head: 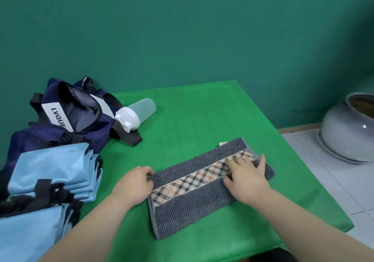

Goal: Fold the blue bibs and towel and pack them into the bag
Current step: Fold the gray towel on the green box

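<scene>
Towel point(192, 211), grey-blue with a plaid band, folded and laid slantwise on the green table point(202, 116); left end pinched by the curled fingers of the left hand point(135, 182), right end pressed under the flat, straight fingers of the right hand point(245, 177). Folded blue bibs point(50, 166) stacked at the table's left edge, navy bag point(81, 118) just behind them, bottle point(135, 116) lying against the bag.

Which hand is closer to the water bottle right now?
Left. The left hand grips the left end of the towel, on the table straight in front of the bottle. The right hand presses on the towel's other end, farther off to the right.
</scene>
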Available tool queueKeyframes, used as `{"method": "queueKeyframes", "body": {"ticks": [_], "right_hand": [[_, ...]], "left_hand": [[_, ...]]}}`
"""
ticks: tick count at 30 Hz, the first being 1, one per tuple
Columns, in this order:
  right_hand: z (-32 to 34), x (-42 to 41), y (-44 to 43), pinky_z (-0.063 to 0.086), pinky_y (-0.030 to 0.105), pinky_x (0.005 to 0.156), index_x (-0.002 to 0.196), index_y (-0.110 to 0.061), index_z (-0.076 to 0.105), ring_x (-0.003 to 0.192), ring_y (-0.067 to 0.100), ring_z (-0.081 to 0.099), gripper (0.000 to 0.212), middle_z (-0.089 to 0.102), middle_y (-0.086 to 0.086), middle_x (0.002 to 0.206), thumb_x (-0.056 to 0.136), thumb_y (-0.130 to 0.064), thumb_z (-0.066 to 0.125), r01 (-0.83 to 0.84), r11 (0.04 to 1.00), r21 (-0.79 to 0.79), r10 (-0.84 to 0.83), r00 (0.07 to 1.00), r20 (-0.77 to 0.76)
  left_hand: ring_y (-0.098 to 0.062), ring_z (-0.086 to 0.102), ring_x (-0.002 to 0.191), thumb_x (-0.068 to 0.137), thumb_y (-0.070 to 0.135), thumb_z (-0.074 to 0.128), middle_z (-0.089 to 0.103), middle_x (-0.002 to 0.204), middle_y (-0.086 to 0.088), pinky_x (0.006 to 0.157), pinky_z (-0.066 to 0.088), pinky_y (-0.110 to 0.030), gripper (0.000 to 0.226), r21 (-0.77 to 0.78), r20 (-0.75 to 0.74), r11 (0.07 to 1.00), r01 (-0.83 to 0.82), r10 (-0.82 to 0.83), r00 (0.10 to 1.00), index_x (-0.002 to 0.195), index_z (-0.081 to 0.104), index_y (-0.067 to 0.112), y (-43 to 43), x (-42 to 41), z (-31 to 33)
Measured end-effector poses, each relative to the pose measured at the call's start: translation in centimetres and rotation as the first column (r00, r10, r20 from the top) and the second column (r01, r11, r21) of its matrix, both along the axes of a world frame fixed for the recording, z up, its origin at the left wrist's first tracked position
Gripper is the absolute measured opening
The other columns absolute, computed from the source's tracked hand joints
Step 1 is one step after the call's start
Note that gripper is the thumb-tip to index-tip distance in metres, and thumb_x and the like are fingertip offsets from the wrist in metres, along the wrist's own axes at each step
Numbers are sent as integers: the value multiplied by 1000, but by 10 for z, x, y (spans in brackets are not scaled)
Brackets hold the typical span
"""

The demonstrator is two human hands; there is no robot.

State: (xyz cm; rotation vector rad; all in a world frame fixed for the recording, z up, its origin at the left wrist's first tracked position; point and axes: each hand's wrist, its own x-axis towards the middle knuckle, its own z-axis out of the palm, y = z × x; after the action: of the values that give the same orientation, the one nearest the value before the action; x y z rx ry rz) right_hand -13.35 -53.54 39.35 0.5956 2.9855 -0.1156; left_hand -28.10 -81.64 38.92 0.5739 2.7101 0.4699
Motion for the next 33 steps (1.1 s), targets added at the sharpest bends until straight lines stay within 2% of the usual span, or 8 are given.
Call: {"method": "queueKeyframes", "body": {"ticks": [6,10,14,17,20,23,29,33], "right_hand": [[8,-30,-21,-7,71,115,145,-29,45,151,21,18,43,38,-9,155,103,-28,36,-128,982,-142,124,992,-38],[2,21,-69,-8,54,122,133,-35,56,150,12,18,35,42,-17,151,103,-24,42,-223,933,-284,159,960,-230],[-24,92,-93,12,48,123,112,-40,67,143,3,29,24,54,-25,132,94,-33,53,-312,850,-424,132,906,-403],[-37,132,-103,18,49,121,102,-47,64,143,0,27,18,53,-30,128,84,-49,61,-345,810,-475,75,863,-500],[-40,155,-113,10,48,122,112,-44,64,148,6,20,40,48,-24,134,76,-63,69,-415,842,-345,218,847,-485],[-43,161,-121,2,50,123,127,-40,53,149,14,14,63,41,-14,139,72,-68,64,-420,897,-136,365,879,-306],[-43,158,-119,20,49,116,99,-34,58,120,17,53,20,54,-14,106,79,-32,62,-493,866,82,482,779,-402],[-45,165,-106,19,55,114,109,-37,56,127,12,44,34,53,-17,111,76,-47,61,-538,837,105,544,790,-284]], "left_hand": [[-8,67,78,89,35,65,68,90,8,73,55,-31,40,29,92,995,-97,94,991,126,52,28,-39,69,10],[-9,68,75,91,41,66,70,84,1,72,57,-33,56,86,95,995,-58,50,994,139,42,28,-53,123,16],[-9,64,75,94,46,59,66,84,6,64,53,-31,56,136,16,990,30,-32,999,143,34,37,-60,159,6],[-8,45,116,93,59,50,49,126,13,101,43,-30,61,29,-225,989,146,-136,965,148,32,39,-67,169,-2],[-15,20,143,86,65,56,26,153,9,121,22,-42,71,0,-290,942,336,-322,901,148,34,39,-69,169,-6],[-14,34,138,73,56,75,41,146,10,115,33,-41,73,-130,-306,836,533,-545,781,138,48,36,-69,166,-16],[-8,57,109,55,54,88,60,116,17,85,53,-29,68,-119,-391,825,553,-551,737,116,62,37,-70,163,-23],[-7,57,103,60,40,89,62,110,18,84,53,-29,58,-81,-446,830,552,-525,724,112,65,34,-74,177,-32]]}}
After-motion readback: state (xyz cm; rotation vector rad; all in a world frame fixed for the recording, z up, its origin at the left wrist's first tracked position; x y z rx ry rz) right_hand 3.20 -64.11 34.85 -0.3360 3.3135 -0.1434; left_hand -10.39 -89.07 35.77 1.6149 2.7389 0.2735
